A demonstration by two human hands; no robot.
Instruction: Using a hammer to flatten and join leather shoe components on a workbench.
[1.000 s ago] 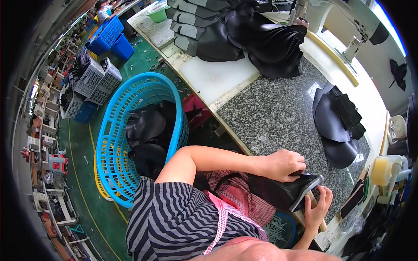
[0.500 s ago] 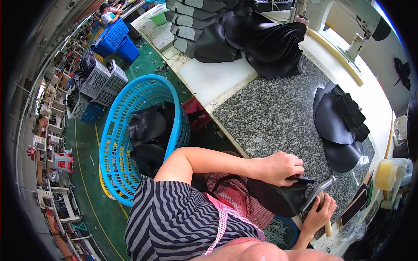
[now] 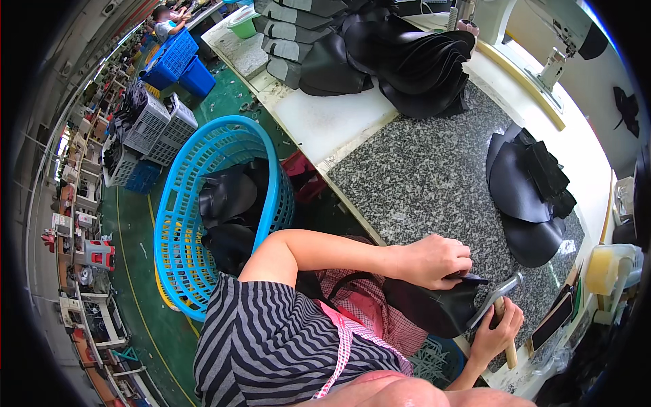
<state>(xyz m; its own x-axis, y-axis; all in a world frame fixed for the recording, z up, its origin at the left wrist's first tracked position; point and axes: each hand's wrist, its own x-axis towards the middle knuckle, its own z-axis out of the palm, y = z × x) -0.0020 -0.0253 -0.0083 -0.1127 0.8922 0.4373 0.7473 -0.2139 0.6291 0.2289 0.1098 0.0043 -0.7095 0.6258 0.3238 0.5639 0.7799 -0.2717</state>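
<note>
Near the front edge of the granite slab, my left hand [image 3: 434, 261] is closed, its curled fingers gripping the upper edge of a black leather shoe piece [image 3: 427, 306]. That piece hangs over the slab's edge toward my lap. My right hand [image 3: 498, 332] is wrapped round a hammer [image 3: 511, 356] with a pale wooden handle and a long, bent metal head. The head lies close against the right end of the leather; I cannot tell whether they touch. My left fingertips are partly hidden behind the hand.
Black leather pieces [image 3: 525, 186] lie stacked on the slab [image 3: 407, 183] at right. More leather piles [image 3: 407, 54] rest at the back. A blue basket [image 3: 163, 234] holding black pieces stands at left. A sewing machine [image 3: 556, 64] is at far right, a phone [image 3: 550, 322] nearer.
Very little differs. The hammer's head has shifted slightly beside the leather, while my left hand keeps its hold in nearly the same place.
</note>
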